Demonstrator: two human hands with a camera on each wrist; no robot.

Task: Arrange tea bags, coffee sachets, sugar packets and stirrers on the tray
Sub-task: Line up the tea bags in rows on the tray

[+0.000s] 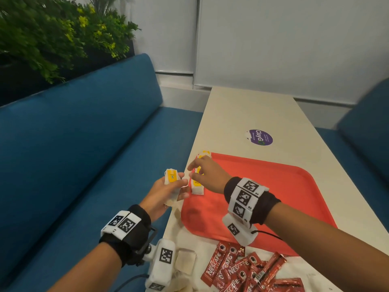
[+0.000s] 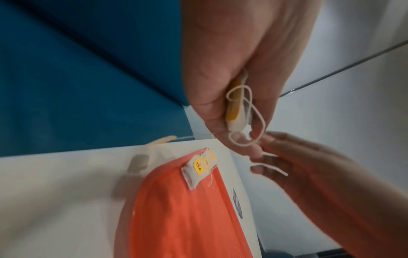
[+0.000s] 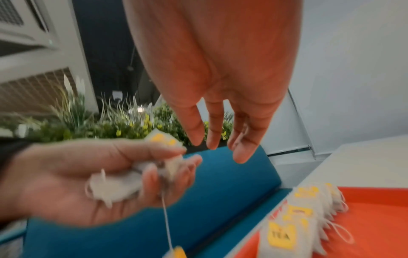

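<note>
Tea-bag step — my left hand [image 1: 166, 191] clutches a bunch of tea bags [image 1: 172, 178] left of frame centre, my right hand [image 1: 207, 172] reaches in loose-fingered and empty, and next I judge I must pinch one and add it to the row [image 3: 309, 214] on the tray [image 1: 273, 186]

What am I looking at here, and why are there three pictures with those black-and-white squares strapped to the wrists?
No machine here: a person works with bare hands, wearing three cameras. The wide picture comes from the head; the other two look along each wrist toward the fingers. The patterned wristbands are part of what is strapped on with the wrist cameras.

On the pale table lies a red tray with a row of tea bags along its left edge. Nearer the person lie red coffee sachets.

The left hand grips a bunch of tea bags; one tag dangles on its string. The right hand reaches toward them with straight fingers, holding nothing as far as the pictures show.
</note>
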